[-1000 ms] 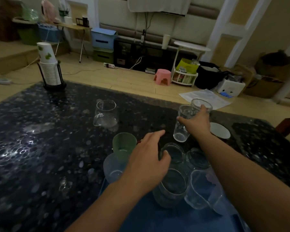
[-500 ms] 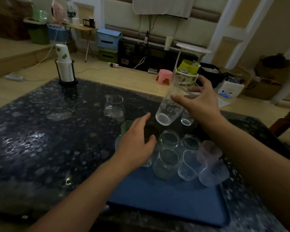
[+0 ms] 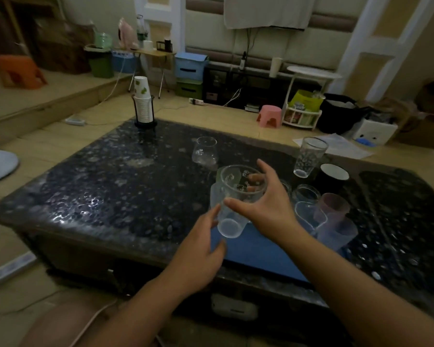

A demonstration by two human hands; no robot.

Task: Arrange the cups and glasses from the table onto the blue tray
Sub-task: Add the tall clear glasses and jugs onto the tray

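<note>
My right hand [image 3: 268,209] grips a tall clear patterned glass [image 3: 236,204], tilted, above the left end of the blue tray [image 3: 266,256]. Just below and left of it, my left hand [image 3: 201,254] has its fingers apart, and its fingertips touch the glass near the base. Several clear and pinkish cups [image 3: 333,216] stand together on the tray's right side. A second patterned glass [image 3: 308,156] and a rounded clear glass [image 3: 206,151] stand on the dark table [image 3: 110,186] beyond the tray. Next to the patterned one sits a dark cup with a white inside [image 3: 333,174].
A stack of paper cups in a black holder [image 3: 142,103] stands at the table's far left corner. Behind the table lie the floor, a pink stool [image 3: 269,116], storage boxes and a white rack. The table's front edge is close to me.
My right hand has lifted the patterned glass off the table and brought it toward me over the tray. My left hand pulled back from the cups to the glass's base. The view tilted and backed away.
</note>
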